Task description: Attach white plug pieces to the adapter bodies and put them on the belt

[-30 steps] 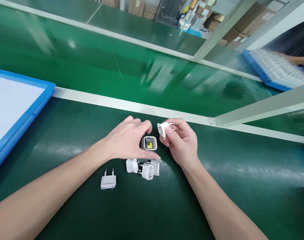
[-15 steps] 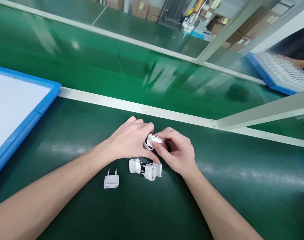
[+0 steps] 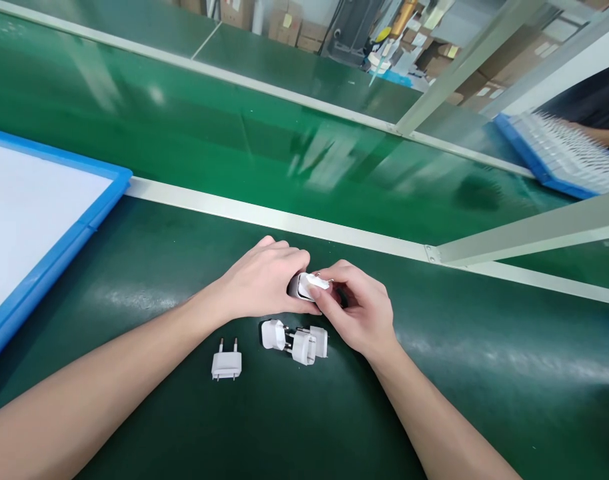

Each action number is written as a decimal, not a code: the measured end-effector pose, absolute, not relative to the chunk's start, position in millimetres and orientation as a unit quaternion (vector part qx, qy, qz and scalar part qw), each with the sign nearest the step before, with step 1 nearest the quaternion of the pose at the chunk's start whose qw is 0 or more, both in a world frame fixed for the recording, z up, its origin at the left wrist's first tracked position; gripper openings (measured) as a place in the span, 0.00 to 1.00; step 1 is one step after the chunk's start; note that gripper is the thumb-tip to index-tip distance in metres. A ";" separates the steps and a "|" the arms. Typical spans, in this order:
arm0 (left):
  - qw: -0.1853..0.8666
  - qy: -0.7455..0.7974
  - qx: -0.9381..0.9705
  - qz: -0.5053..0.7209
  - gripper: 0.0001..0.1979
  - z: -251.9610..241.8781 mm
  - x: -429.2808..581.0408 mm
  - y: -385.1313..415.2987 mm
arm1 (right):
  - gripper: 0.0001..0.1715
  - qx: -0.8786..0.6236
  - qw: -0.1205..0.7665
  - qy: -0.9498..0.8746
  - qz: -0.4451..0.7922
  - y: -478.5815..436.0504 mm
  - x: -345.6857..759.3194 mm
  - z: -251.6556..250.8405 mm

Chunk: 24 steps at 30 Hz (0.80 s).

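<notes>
My left hand [image 3: 267, 280] is closed around a white charger housing [image 3: 295, 287], whose far end is hidden in the palm. Between the thumb and fingers of my right hand [image 3: 357, 300] is a white two-pin plug piece [image 3: 315, 283], set against the open end of the housing. On the green table just below the hands lie several more plug pieces: one on its side [image 3: 273, 334], one in the middle [image 3: 304, 347] and one behind it [image 3: 319, 341]. Another plug piece [image 3: 227, 364] stands apart to the left, its two pins pointing away from me.
A blue-edged tray with a white bottom [image 3: 44, 200] is at the left. A pale metal rail [image 3: 264, 217] crosses behind my hands and meets a slanted post [image 3: 534, 230]. Far right, a person's arm [image 3: 601, 135] is beside a blue tray of white parts [image 3: 569, 153].
The plug piece has come closer to the housing and now covers its open end, where dark gaps showed before. My left thumb has shifted up slightly, off the loose plug pieces.
</notes>
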State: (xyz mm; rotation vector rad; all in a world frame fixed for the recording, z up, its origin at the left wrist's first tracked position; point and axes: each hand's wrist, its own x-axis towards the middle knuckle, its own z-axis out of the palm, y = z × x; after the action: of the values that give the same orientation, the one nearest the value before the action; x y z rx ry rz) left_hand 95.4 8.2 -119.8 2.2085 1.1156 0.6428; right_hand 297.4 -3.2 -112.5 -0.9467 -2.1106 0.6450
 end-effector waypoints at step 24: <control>0.271 0.418 0.837 0.225 0.26 -117.2 94.7 9.2 | 0.05 -0.355 0.320 -0.859 0.185 -3.6 299.5 -108.2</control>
State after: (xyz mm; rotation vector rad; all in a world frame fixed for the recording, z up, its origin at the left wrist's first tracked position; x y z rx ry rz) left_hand 94.7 9.2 -117.2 2.2554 1.1254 0.6051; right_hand 299.5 -3.6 -108.2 -0.9331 -2.2565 0.4851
